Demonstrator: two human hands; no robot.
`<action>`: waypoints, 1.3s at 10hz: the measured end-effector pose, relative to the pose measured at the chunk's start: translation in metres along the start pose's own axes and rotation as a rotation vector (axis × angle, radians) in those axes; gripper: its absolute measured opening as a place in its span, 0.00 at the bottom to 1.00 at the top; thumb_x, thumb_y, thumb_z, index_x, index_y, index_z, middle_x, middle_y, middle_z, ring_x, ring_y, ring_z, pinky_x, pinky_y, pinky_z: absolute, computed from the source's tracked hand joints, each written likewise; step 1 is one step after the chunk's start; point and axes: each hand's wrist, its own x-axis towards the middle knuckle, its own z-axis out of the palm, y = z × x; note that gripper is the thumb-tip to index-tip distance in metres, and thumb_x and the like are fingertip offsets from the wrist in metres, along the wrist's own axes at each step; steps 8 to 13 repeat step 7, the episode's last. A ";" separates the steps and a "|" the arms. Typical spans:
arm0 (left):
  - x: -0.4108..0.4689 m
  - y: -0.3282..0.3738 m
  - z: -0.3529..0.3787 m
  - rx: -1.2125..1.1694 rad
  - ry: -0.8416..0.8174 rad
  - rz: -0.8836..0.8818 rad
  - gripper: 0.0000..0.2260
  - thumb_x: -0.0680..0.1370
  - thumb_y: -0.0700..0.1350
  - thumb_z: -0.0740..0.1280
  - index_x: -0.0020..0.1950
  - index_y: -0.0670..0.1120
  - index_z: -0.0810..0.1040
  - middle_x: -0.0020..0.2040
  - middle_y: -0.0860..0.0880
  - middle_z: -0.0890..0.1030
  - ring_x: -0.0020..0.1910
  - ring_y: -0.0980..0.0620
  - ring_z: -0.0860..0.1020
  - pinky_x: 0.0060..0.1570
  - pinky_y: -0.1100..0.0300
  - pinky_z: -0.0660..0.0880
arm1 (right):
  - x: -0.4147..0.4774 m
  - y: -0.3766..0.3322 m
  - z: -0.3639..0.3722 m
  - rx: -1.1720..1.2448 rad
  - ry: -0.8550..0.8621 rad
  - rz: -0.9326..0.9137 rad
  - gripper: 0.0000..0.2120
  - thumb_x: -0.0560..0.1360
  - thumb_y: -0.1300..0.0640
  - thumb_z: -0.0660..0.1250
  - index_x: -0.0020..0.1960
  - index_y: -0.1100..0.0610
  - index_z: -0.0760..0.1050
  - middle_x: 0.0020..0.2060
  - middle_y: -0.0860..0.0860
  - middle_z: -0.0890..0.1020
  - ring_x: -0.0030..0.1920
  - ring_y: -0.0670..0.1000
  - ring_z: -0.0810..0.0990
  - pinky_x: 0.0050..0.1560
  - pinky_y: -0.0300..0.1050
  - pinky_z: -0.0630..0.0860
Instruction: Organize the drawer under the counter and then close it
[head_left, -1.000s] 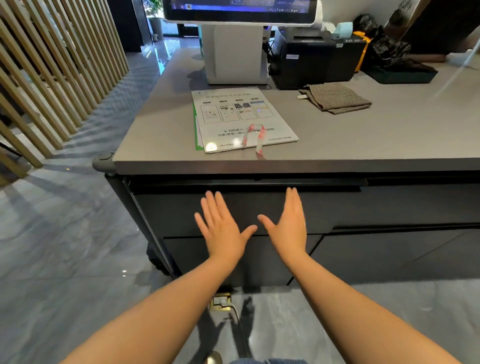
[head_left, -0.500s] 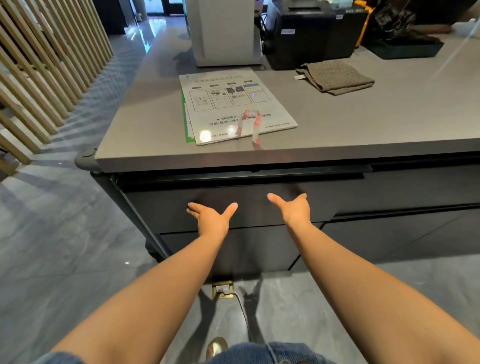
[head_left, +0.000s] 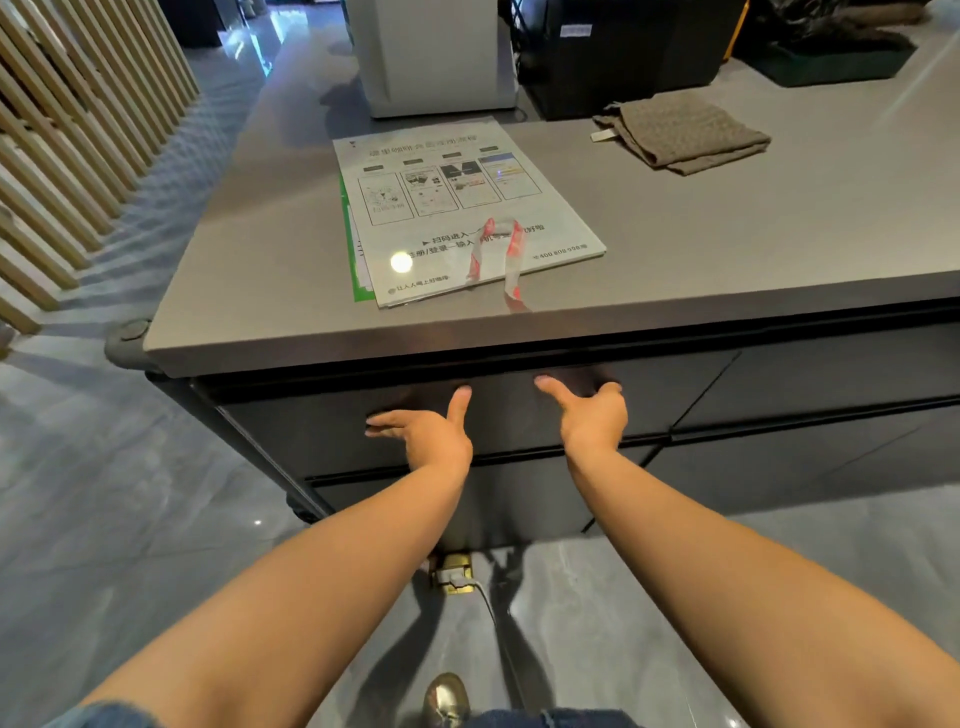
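The drawer (head_left: 322, 431) sits directly under the counter (head_left: 260, 291), its front looking flush with the panels beside it, so nothing inside shows. Both hands lie against that front. The left hand (head_left: 431, 439) has its 4 fingers straight and pressed together, pointing sideways, with the thumb raised against the panel. The right hand (head_left: 595, 418) has its thumb stretched out toward the left hand. Its other fingers are mostly hidden behind the hand, so I cannot tell whether they are flat or hooked.

The front is a flat, dark, matte panel with no handle. The only purchase seems to be the shadowed gap beneath the counter's edge. Palms could slide on so smooth a face, and fingertips slipped into that gap could get nipped against the counter's underside if the drawer moves suddenly. An uneven pull from the 2 hands might skew it on its runners.

On the counter, a glossy printed sheet (head_left: 457, 208) lies near the front edge with a thin red-and-white strip (head_left: 498, 249) curling over it. Jolting the counter might send the strip off. Farther back on the counter is a coarse folded cloth (head_left: 685, 135). Below the counter, a brass floor socket (head_left: 454, 571) is set in polished grey tile.
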 end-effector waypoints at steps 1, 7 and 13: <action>-0.003 0.002 -0.005 -0.061 -0.028 -0.030 0.48 0.74 0.65 0.58 0.73 0.31 0.37 0.76 0.34 0.43 0.71 0.41 0.64 0.57 0.54 0.70 | -0.002 -0.004 -0.002 -0.071 -0.022 -0.017 0.51 0.69 0.42 0.70 0.75 0.66 0.45 0.44 0.60 0.79 0.52 0.57 0.77 0.48 0.50 0.71; -0.035 0.008 -0.022 -0.170 -0.192 0.031 0.45 0.75 0.66 0.55 0.75 0.38 0.35 0.77 0.42 0.40 0.75 0.38 0.54 0.71 0.48 0.58 | -0.024 -0.012 -0.052 -0.125 -0.206 -0.093 0.49 0.71 0.39 0.67 0.77 0.60 0.43 0.74 0.57 0.61 0.71 0.58 0.63 0.64 0.49 0.67; -0.035 0.008 -0.022 -0.170 -0.192 0.031 0.45 0.75 0.66 0.55 0.75 0.38 0.35 0.77 0.42 0.40 0.75 0.38 0.54 0.71 0.48 0.58 | -0.024 -0.012 -0.052 -0.125 -0.206 -0.093 0.49 0.71 0.39 0.67 0.77 0.60 0.43 0.74 0.57 0.61 0.71 0.58 0.63 0.64 0.49 0.67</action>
